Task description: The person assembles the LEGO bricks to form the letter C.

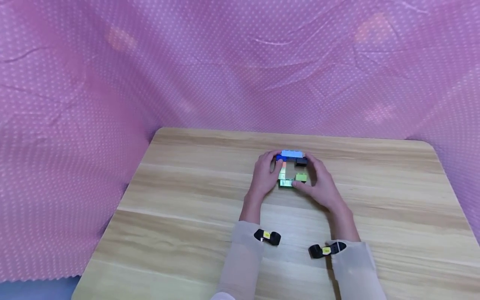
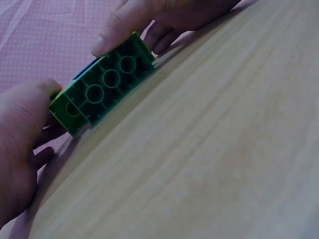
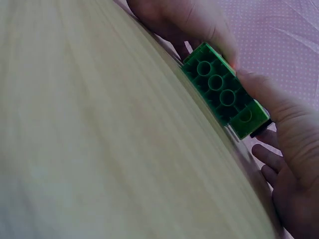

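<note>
A structure of joined toy building bricks (image 1: 286, 183) rests on the wooden table, shaped like a loop with a gap on its right. Light blue (image 1: 292, 153), dark blue and black (image 1: 301, 161) bricks form its far side. Green bricks make up the near side, with a lime brick (image 1: 301, 177) at the right. In the left wrist view, a green brick (image 2: 111, 78) shows its hollow underside. My left hand (image 1: 265, 177) grips the structure's left side, thumb near the dark blue corner. Reaching round the right side, my right hand (image 1: 321, 185) holds it, thumb on the near green brick.
The wooden table (image 1: 180, 233) stretches out around both hands, with rounded far corners. Pink dotted cloth (image 1: 240, 75) hangs behind it and along the sides. A black strap device sits on each sleeve cuff.
</note>
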The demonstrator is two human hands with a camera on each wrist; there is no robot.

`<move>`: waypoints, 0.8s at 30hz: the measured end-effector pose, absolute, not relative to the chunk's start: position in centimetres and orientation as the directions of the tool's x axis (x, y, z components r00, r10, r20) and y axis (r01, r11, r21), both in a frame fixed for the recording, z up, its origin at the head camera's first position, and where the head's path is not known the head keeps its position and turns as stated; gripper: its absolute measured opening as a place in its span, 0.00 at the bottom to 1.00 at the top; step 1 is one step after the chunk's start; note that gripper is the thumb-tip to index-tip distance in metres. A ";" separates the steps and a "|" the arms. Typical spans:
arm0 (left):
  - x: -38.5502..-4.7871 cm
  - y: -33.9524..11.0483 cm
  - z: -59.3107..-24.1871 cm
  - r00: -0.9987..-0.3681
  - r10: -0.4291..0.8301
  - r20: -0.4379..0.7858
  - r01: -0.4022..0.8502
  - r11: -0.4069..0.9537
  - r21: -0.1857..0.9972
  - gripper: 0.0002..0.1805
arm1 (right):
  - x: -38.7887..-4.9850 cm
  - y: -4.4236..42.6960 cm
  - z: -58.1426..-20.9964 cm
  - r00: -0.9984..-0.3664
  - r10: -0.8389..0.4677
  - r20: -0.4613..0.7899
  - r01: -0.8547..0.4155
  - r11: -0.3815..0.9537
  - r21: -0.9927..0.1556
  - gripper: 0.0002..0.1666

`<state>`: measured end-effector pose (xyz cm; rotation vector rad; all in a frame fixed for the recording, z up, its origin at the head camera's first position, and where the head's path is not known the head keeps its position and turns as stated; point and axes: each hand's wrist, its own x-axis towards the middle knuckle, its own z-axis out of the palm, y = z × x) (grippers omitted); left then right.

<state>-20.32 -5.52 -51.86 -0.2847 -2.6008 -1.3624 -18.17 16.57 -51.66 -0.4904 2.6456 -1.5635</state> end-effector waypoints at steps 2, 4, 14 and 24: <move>-20.1 -5.7 -52.0 -0.964 0.068 0.257 0.244 0.609 0.755 0.20 | -18.1 16.4 -51.9 -0.944 -0.293 0.149 -0.276 0.459 -0.845 0.60; -20.0 -5.8 -52.1 -0.964 0.056 0.261 0.235 0.642 0.730 0.19 | -17.9 16.2 -52.1 -0.939 -0.303 0.162 -0.294 0.470 -0.832 0.58; -19.9 -5.8 -52.2 -0.970 0.046 0.240 0.209 0.660 0.721 0.19 | -17.7 16.1 -52.5 -0.925 -0.314 0.212 -0.351 0.502 -0.790 0.58; -19.9 -5.8 -52.2 -0.976 0.030 0.216 0.179 0.678 0.712 0.18 | -17.7 15.7 -52.5 -0.920 -0.326 0.220 -0.369 0.522 -0.769 0.56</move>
